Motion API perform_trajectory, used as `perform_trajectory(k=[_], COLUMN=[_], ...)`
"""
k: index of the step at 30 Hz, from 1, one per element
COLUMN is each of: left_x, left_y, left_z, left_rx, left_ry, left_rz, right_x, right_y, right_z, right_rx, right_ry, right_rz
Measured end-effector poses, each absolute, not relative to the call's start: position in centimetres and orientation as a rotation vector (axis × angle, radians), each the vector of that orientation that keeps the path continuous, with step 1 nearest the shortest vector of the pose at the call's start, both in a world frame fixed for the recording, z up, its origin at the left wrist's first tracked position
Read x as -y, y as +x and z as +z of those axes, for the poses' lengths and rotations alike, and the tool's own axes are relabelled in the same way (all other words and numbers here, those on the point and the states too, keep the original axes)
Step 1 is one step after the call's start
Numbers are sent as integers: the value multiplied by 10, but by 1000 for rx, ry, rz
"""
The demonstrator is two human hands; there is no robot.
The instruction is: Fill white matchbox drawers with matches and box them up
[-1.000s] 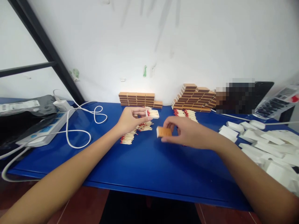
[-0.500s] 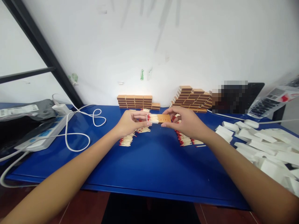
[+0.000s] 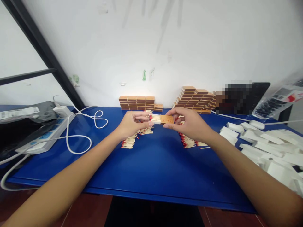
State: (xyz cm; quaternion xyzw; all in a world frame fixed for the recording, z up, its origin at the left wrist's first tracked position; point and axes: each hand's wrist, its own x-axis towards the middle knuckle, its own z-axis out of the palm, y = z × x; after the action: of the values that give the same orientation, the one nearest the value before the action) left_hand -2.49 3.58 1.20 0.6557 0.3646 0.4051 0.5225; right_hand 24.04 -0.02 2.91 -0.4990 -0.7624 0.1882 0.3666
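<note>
Pinching match tray (image 3: pixel 156 122) in left fingers (image 3: pixel 147 125) and cover (image 3: pixel 167 119) in right fingers (image 3: pixel 170 126), now meeting above the blue bench (image 3: pixel 151 170), apart one second ago; with loose matches (image 3: pixel 128 142) left and right, matchboxes (image 3: pixel 136 103) stacked far by white wall (image 3: pixel 94 47)

The matchbox sleeve (image 3: pixel 167 119), a second ago apart from the match-filled inner tray (image 3: pixel 155 119), nearer the person and to its right, now lines up with the tray and covers its right end. The right hand (image 3: pixel 190 124) has moved forward with it. Right of the tray, the loose match pile (image 3: pixel 187 141) now shows its near end, its far end mostly hidden behind that hand.
</note>
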Motion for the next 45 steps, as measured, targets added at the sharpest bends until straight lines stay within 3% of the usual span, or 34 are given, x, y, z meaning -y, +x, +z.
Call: perform_trajectory(k=[15,45], left_x=[-31,-29], left_y=[-18,-18], left_z=[7,9], left_rx=[-946,-897], left_ry=[1709,1728], left_rz=[986,985], right_x=[12,14], right_y=[222,221], right_z=[20,20], right_rx=[2095,2098], right_ry=[-1188,-1142], right_rz=[178,66])
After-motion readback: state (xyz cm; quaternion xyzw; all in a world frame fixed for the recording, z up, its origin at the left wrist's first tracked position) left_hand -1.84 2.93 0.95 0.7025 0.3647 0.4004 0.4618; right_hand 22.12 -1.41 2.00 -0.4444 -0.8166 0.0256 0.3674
